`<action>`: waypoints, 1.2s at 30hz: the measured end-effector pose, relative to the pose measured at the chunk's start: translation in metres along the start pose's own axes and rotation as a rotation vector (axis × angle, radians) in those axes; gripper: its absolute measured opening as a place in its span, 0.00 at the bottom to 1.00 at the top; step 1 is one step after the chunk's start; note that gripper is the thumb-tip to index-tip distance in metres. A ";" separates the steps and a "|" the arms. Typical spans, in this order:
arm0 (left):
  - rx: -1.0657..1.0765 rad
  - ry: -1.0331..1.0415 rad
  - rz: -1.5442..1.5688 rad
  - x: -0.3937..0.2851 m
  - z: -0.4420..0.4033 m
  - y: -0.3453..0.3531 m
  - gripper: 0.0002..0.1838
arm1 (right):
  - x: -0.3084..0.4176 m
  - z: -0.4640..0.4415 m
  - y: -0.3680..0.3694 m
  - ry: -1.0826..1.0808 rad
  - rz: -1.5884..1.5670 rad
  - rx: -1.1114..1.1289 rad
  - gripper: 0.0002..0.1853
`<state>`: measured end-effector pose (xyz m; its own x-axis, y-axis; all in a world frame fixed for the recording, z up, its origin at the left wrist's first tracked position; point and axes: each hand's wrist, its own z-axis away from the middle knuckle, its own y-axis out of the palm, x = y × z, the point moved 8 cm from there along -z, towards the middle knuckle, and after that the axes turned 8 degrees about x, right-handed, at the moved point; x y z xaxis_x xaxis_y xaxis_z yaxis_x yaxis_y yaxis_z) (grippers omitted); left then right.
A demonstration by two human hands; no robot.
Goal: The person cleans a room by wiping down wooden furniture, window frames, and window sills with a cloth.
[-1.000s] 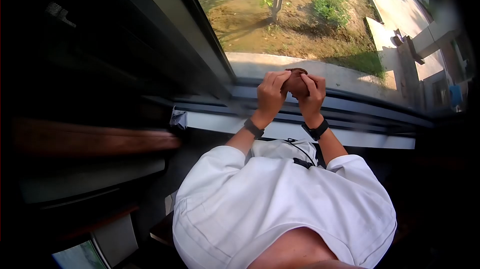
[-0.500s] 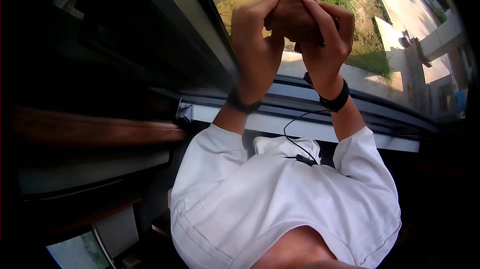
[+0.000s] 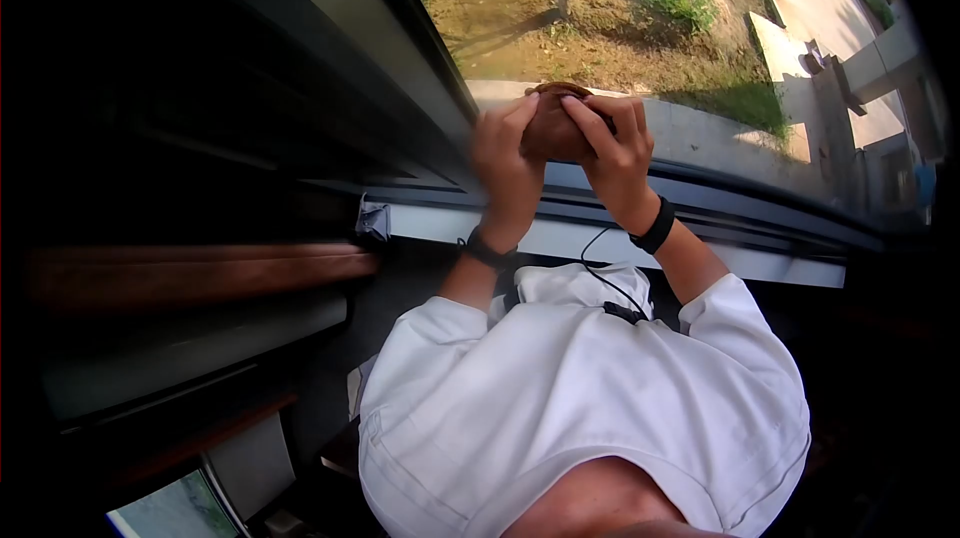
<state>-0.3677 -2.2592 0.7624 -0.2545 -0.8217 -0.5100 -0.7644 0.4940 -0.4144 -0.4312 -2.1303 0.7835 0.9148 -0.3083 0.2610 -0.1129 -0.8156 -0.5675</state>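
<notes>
Brown item (image 3: 553,130) between left hand (image 3: 507,160) and right hand (image 3: 622,153)

No readable text, label, brand, number or sign shows anywhere, including on the two black wristbands (image 3: 490,250) (image 3: 655,226).

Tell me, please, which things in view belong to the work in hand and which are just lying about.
In use:
- brown pouch-like item, held between left hand and right hand

Not in use:
- grey crumpled item, at one end of the white ledge
- screen-like panel, lower left
</notes>
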 end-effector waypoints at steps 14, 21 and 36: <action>-0.076 -0.026 0.116 0.027 0.016 -0.012 0.22 | 0.016 -0.002 0.024 -0.017 -0.074 0.102 0.33; -0.048 0.256 0.176 -0.029 -0.047 -0.006 0.25 | 0.002 -0.026 -0.048 0.037 -0.090 -0.130 0.38; 0.136 0.162 0.162 -0.035 0.026 0.086 0.28 | -0.070 0.099 -0.031 0.212 0.002 -0.167 0.30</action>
<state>-0.4088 -2.1806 0.7250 -0.4669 -0.7579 -0.4556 -0.6221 0.6477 -0.4399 -0.4533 -2.0347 0.7052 0.8147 -0.3912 0.4281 -0.1930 -0.8791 -0.4359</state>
